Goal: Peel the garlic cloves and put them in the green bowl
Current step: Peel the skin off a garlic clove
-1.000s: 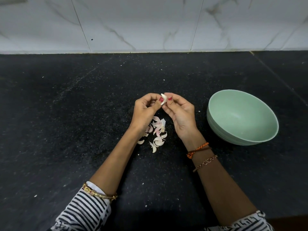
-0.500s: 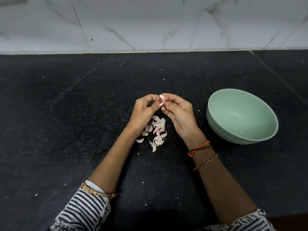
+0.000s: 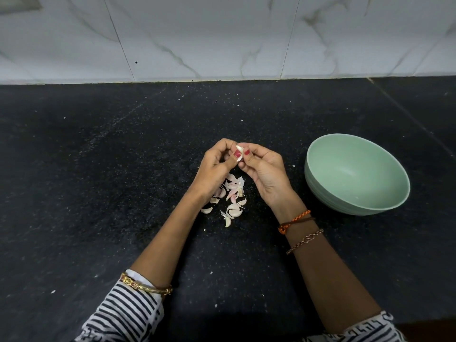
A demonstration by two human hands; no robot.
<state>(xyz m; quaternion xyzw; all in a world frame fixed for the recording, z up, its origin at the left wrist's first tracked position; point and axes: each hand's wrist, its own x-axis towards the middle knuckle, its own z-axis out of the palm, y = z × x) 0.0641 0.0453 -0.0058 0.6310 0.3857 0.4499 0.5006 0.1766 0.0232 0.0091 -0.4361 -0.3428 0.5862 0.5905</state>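
Both hands meet above the black counter and pinch one small white garlic clove [image 3: 239, 152] between their fingertips. My left hand [image 3: 216, 167] holds it from the left, its thumb lying on the clove. My right hand [image 3: 264, 171] pinches it from the right with thumb and forefinger. Below the hands lies a loose heap of garlic cloves and pinkish skins [image 3: 230, 196]. The green bowl [image 3: 356, 174] stands to the right of my right hand, tilted slightly toward me; nothing shows inside it.
The black speckled counter [image 3: 98, 193] runs back to a white marble-tiled wall [image 3: 222, 38]. Tiny white flecks are scattered over the stone. A seam in the counter runs diagonally behind the bowl at the far right.
The hands have stayed together above the heap. The fingers have turned the clove a little, and my left thumb now lies further over it.
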